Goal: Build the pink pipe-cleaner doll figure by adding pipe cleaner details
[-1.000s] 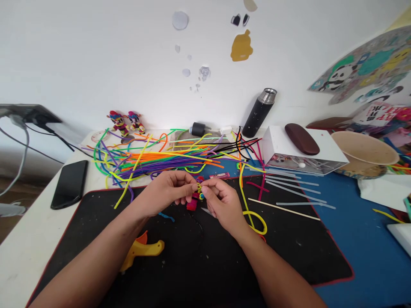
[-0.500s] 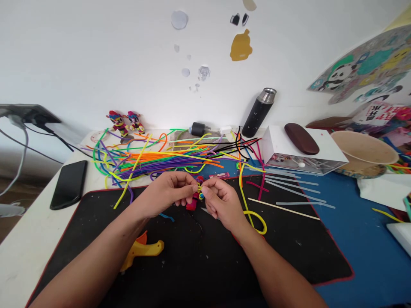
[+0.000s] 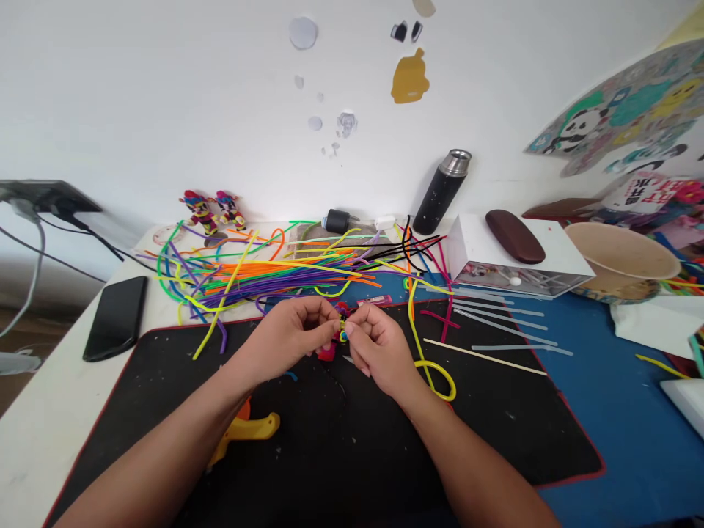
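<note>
Lying nearest on the black mat (image 3: 308, 469) is a yellow tool (image 3: 254, 427). Beyond it, the left hand (image 3: 300, 336) and right hand (image 3: 380, 346) nearly meet, each with thumb and forefinger pinched together on a small doll (image 3: 343, 336), over the far part of the mat. Red, yellow and blue bits show between the fingertips; exactly which part each hand grips I cannot tell. The doll looks light, fuzzy and bendable, so it should hardly slip, yet could easily be squashed or twisted. Its thicker red part (image 3: 326, 353) seems the firmest hold, with only a light pinch for thin yellow bits. Farther off, loose coloured stems (image 3: 286, 275) spread over the worktop (image 3: 49, 418), and two dolls (image 3: 199, 211) stand near the wall (image 3: 220, 110).
</note>
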Tool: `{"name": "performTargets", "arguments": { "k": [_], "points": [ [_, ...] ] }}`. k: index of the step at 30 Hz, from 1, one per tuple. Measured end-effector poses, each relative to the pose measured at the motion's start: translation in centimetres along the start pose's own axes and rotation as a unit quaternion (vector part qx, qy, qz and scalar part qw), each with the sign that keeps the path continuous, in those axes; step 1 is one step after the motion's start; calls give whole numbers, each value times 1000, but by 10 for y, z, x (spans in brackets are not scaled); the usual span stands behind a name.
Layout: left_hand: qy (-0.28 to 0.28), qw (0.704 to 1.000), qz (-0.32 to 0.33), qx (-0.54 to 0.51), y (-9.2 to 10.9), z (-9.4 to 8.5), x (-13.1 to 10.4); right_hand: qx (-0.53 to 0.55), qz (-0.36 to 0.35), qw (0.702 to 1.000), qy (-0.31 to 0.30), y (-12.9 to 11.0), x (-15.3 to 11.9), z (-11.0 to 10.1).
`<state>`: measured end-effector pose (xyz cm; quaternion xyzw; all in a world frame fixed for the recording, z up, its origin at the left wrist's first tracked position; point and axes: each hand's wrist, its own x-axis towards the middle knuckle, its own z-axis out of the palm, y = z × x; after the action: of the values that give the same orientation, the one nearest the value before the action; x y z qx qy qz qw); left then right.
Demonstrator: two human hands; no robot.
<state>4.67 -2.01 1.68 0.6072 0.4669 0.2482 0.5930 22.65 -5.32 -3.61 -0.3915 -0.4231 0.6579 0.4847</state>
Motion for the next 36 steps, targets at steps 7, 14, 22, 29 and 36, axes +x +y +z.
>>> {"name": "performTargets", "arguments": {
  "k": [7, 14, 22, 29, 36],
  "points": [
    [9, 999, 34, 7, 3, -2, -4, 6, 2, 1000, 4, -1, 1, 0],
    [51, 981, 128, 138, 5, 0, -5, 27, 2, 1000, -2, -1, 0, 0],
    [55, 962, 157, 215, 6, -5, -7, 47, 10, 999, -14, -3, 0, -1],
    [55, 965, 152, 208, 8, -7, -6, 59, 16, 998, -23, 0, 0, -2],
    [60, 968, 142, 196, 5, -5, -7, 75, 14, 997, -24, 2, 1, -3]
  ]
}}
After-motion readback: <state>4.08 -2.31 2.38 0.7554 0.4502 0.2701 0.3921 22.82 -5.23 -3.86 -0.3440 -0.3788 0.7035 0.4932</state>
